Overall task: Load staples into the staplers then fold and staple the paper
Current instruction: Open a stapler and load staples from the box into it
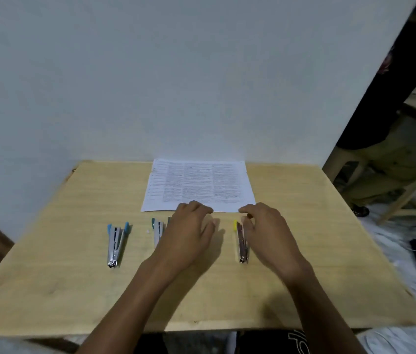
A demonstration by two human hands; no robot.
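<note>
Head view. Paper (pixel 199 186) lies flat at 12 o'clock on the tabletop (pixel 304 251), touching the wall; three staplers in a row nearer me. My left hand (pixel 189 236) covers the middle stapler (pixel 158 232), fingers loosely curled, gripping nothing I can see. Right hand (pixel 265 231), likewise empty, is beside the yellow stapler (pixel 241 242). Blue stapler (pixel 116 244) at 9 o'clock. I judge the staplers rigid, light, best pinched mid-body; the paper limp. Clear room on both sides.
</note>
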